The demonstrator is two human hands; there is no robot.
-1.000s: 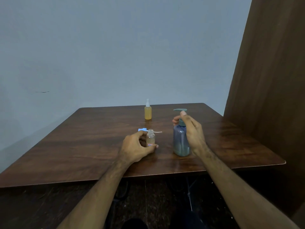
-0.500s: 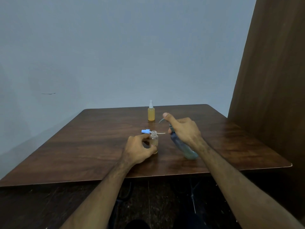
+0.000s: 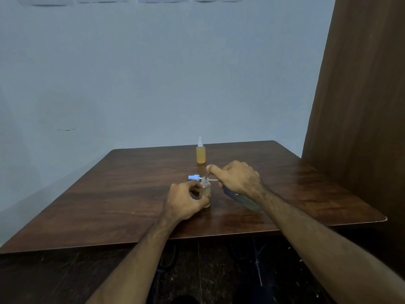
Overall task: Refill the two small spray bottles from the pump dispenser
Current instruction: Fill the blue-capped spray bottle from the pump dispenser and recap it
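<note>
Two hands work at frame centre on the brown surface. Left hand is curled round the open spray bottle, thumb and fingers wrapped on its lower body, bottle upright and standing on the surface. Right hand is clamped on the pump dispenser, which is tipped well over toward frame left, its blue-grey body showing under the wrist, index finger stretched along the pump head. Nozzle tip sits right at the bottle mouth; whether it is inside the neck or just over it cannot be told. Removed blue spray cap with its thin dip tube lies just behind the open bottle. Second spray bottle, capped and full of amber liquid, stands further up the frame, apart from the hands. Judgement: this is the dispensing step for the remaining bottle. To do it well, keep the left hand firm and low so the light bottle does not tip, line the nozzle dead over the narrow mouth, press in short slow strokes, and watch the level through the clear wall. Tilting the dispenser this far may starve its pickup tube, so a more upright hold likely pumps better. Risks: dribble down the outside, overfill, knocking the loose cap.
</note>
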